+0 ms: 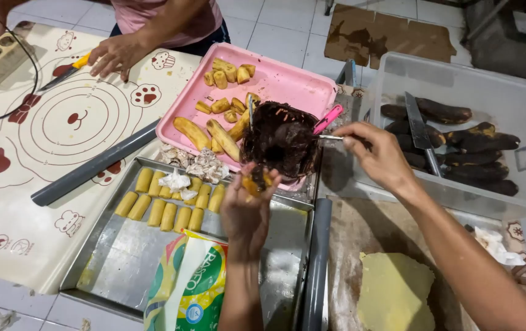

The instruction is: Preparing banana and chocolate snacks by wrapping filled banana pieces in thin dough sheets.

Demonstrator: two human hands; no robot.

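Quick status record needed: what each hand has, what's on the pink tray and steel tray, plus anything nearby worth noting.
left hand: left hand holds a banana piece with dark filling over the steel tray
right hand: right hand grips a spoon handle going into the dark filling bowl
pink tray: pink tray carries peeled banana pieces
steel tray: rows of yellow rolls
clear bin: clear bin holds blackened bananas and a knife
other person: hand on the patterned mat
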